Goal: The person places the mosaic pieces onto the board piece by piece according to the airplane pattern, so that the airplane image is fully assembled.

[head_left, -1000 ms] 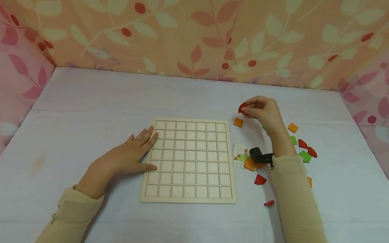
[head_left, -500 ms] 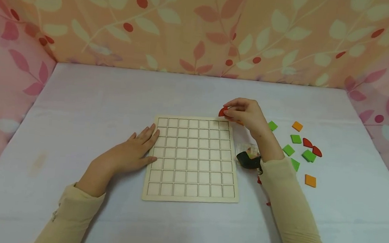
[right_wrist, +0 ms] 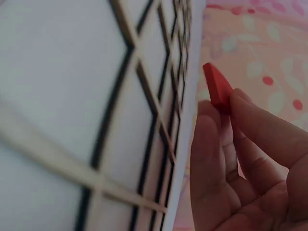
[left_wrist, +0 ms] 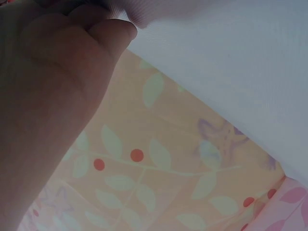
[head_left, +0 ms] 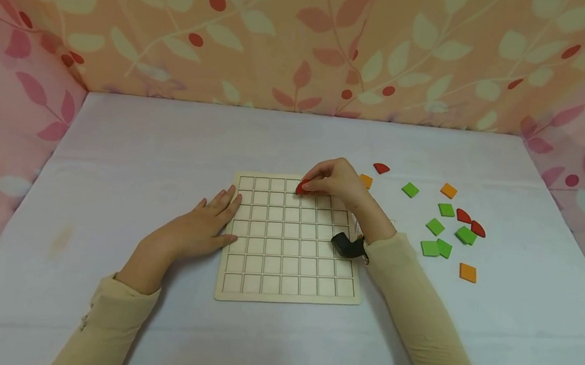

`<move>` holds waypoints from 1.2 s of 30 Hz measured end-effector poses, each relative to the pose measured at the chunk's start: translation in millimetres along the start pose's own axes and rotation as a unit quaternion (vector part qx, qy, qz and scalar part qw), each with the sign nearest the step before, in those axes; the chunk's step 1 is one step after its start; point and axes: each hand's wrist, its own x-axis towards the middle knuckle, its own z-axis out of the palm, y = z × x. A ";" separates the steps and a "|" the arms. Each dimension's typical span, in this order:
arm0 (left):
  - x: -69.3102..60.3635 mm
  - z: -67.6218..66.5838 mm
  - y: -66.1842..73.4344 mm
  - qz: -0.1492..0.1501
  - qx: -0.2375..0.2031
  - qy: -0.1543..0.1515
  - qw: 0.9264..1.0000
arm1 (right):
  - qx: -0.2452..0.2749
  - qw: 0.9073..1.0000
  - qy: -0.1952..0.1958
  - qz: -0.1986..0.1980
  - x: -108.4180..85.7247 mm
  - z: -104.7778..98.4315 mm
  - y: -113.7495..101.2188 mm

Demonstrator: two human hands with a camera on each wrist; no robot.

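A pale wooden board (head_left: 273,247) with a grid of square cells lies on the white-covered table. My left hand (head_left: 190,232) rests at its left edge, fingers extended onto the rim. Over the board's far row, my right hand (head_left: 336,181) pinches a red quarter-circle tile (head_left: 300,188) between thumb and fingers. In the right wrist view the red tile (right_wrist: 219,89) is held at the fingertips, beside the board's raised grid lines. Whether the tile touches the board cannot be told. The left wrist view catches only part of my left hand (left_wrist: 67,53).
Right of the board lie several green tiles (head_left: 435,226), orange tiles (head_left: 468,272) and red quarter-circle tiles (head_left: 381,168). My right forearm hides most of a small printed card there. A black wrist camera (head_left: 347,246) hangs over the board's right side. A patterned curtain (head_left: 262,42) stands behind.
My right hand has carried the red tile leftward and toward me, from beyond the board's far right corner to over its far row. My left hand keeps its place on the board.
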 end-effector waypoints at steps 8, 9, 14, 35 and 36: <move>1.3 -0.5 2.3 0.001 0.001 -0.002 1.000 | -0.025 0.998 -0.025 0.048 4.7 8.4 -0.4; 1.4 -0.7 2.6 0.001 0.002 -0.001 1.000 | -0.034 0.998 -0.028 0.050 4.7 8.5 -0.7; 1.1 -1.2 3.1 0.000 0.004 0.000 1.000 | -0.093 0.994 -0.041 0.045 5.5 9.5 -1.8; -0.7 -1.6 2.4 -0.005 0.000 -0.002 1.000 | -0.084 0.996 -0.026 0.007 -7.8 -12.5 0.8; -0.7 -1.5 2.1 -0.004 -0.001 -0.002 1.000 | -0.075 0.997 -0.025 0.006 -10.6 -17.1 2.0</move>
